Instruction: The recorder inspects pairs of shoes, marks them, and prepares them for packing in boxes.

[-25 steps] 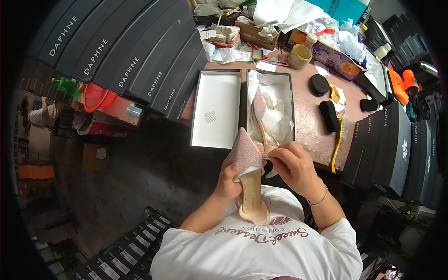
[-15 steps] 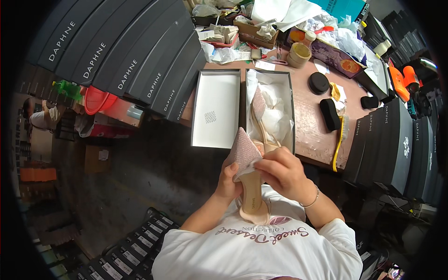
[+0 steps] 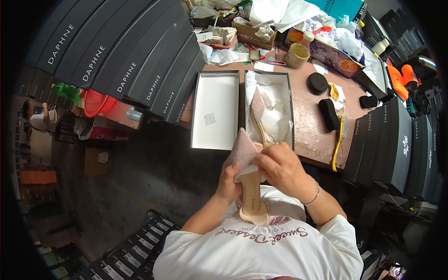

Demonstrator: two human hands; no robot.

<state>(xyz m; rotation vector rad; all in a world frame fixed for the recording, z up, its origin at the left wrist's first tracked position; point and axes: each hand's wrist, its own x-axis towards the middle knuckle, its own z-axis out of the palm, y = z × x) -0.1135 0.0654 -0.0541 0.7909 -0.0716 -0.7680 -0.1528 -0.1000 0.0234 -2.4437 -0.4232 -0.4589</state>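
A pink, pointed slingback shoe (image 3: pixel 243 148) with a textured upper and a beige insole is held in front of my shirt, toe pointing away from me. My left hand (image 3: pixel 227 183) is closed around its left side, thumb on the upper. At the right edge of the shoe's opening, my right hand (image 3: pixel 285 171) has its fingers bunched in a pinch; what lies between them is hidden. White paper (image 3: pixel 245 176) shows inside the opening. Beyond, the matching shoe (image 3: pixel 258 106) lies among white tissue in an open shoe box (image 3: pixel 290 100).
Left of that box lies its white-lined lid (image 3: pixel 215 109). Black shoe boxes (image 3: pixel 140 56) are stacked at left, with more (image 3: pixel 392 140) at right. On the table are a yellow-handled brush (image 3: pixel 339 144), black sponge-like pads (image 3: pixel 329 115), a round black tin (image 3: pixel 317 83) and a jar (image 3: pixel 297 56).
My right hand has shifted slightly up and away from the opening, its fingers more bunched. My left hand and the shoe stay nearly in place.
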